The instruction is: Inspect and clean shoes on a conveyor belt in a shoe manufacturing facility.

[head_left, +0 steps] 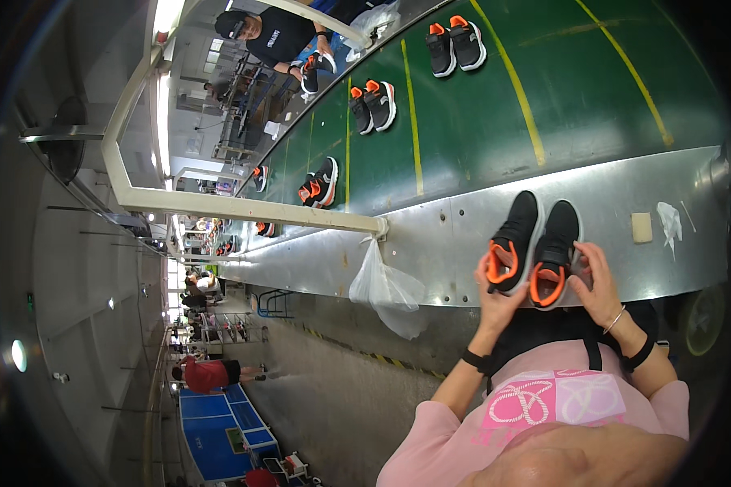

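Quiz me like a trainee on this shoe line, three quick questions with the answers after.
1. True or false: the left hand is touching a black shoe.
2. Which colour is the conveyor belt? A red, B green, C white.
3. Fill in: a see-through ___ hangs from the end of the pale frame.

Key: 1 true; 2 B; 3 plastic bag.

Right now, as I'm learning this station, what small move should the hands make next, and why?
Perhaps nudge the right shoe slightly forward to even the pair: its toe sits a little behind that of the left shoe, and the right hand is at its side.
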Action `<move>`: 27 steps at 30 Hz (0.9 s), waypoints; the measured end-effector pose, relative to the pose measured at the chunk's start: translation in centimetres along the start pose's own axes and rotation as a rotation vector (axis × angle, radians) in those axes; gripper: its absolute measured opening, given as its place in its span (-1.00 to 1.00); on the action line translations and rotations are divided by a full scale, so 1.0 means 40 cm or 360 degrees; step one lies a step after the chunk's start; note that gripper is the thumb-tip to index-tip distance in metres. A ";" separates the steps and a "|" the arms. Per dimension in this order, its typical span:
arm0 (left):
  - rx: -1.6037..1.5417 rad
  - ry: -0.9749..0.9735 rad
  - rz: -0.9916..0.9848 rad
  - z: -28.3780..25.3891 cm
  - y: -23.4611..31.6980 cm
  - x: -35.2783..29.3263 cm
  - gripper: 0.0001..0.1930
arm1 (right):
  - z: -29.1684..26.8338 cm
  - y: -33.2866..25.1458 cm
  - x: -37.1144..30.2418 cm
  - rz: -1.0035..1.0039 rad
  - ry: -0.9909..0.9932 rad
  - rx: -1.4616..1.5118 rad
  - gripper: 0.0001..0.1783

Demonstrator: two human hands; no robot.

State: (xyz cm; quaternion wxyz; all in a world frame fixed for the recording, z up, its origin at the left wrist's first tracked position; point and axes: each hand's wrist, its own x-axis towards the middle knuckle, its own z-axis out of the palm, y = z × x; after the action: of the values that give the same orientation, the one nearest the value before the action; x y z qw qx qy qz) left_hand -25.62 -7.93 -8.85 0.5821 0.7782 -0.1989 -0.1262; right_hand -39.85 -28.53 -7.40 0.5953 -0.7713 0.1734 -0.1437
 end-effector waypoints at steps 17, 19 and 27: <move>-0.1088 -0.0159 -0.1068 0.025 0.069 0.030 -0.40 | 0.055 0.026 -0.007 0.0112 0.0305 -0.0090 -0.27; -0.1208 -0.0190 -0.1065 0.034 0.068 0.021 -0.40 | 0.044 0.051 -0.005 0.0094 0.0330 -0.0034 -0.29; -0.1548 -0.0281 -0.1177 0.065 0.067 -0.019 -0.42 | 0.014 -0.007 -0.003 0.0348 0.0382 0.1133 -0.34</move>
State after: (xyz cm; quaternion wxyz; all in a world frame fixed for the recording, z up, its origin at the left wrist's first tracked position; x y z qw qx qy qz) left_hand -27.82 -10.47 -7.07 0.7695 0.4277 0.1170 -0.4597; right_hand -39.70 -27.94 -7.28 0.8129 -0.4712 0.2625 -0.2197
